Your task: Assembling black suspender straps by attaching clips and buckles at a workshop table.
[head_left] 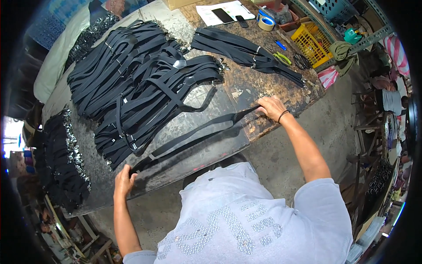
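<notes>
A pair of black suspenders stretches slantwise along the table's near edge, its elastic straps lying roughly side by side. My right hand grips its far right end with closed fingers. At the lower left end, my left hand is closed on the straps, thumb upward; the end itself is hidden by the fingers. Just beyond lies a large heap of black suspenders, with metal clips and sliders showing among the straps. A separate bundle of suspenders rests at the table's back right.
Black straps with shiny clips cover the table's left end. Toward the back right are a phone, tape rolls, green-handled pliers and scissors. A yellow crate stands beyond the table's right edge.
</notes>
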A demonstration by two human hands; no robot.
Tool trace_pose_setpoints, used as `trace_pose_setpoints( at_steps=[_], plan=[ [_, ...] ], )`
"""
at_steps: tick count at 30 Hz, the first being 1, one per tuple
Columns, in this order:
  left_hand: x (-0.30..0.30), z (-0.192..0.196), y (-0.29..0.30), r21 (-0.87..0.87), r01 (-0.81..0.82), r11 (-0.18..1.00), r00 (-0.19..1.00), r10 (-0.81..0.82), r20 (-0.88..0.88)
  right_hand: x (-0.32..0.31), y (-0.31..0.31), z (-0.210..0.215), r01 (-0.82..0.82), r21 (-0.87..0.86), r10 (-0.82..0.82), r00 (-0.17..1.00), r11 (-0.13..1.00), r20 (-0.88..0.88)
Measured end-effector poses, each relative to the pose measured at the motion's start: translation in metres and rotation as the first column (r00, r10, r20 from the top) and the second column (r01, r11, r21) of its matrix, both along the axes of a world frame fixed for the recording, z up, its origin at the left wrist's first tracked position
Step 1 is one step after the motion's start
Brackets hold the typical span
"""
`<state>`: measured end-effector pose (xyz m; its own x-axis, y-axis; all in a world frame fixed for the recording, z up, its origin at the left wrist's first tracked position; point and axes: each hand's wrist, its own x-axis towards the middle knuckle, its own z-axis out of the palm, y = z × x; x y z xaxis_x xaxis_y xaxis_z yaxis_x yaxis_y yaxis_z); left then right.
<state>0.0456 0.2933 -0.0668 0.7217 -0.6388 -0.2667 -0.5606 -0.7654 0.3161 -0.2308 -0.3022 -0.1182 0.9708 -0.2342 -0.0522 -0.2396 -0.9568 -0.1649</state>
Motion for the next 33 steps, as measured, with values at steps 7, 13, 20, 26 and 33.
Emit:
trace_pose_setpoints(
  at_steps=[7,13,20,26,33],
  plan=[
    [0.009,-0.005,0.017,-0.04,0.13,0.991,0.831,-0.087,0.549,0.003,0.011,-0.006,0.116,-0.231,-0.046,0.957,0.966,0.287],
    [-0.024,-0.079,0.026,0.12,0.054,0.991,0.826,-0.112,0.552,-0.011,0.022,-0.044,0.159,-0.282,-0.118,0.981,0.946,0.156],
    [-0.062,-0.113,0.049,0.236,-0.129,0.963,0.889,0.007,0.458,-0.017,0.014,-0.048,0.195,-0.302,-0.233,0.967,0.933,-0.098],
    [-0.071,-0.085,0.035,0.211,-0.071,0.975,0.953,0.005,0.302,-0.015,0.005,-0.034,0.299,-0.279,-0.37,0.894,0.913,-0.253],
    [-0.092,-0.087,0.036,0.224,-0.161,0.961,0.951,0.091,0.297,-0.03,0.024,-0.018,0.377,-0.214,-0.39,0.921,0.901,-0.02]
  ],
)
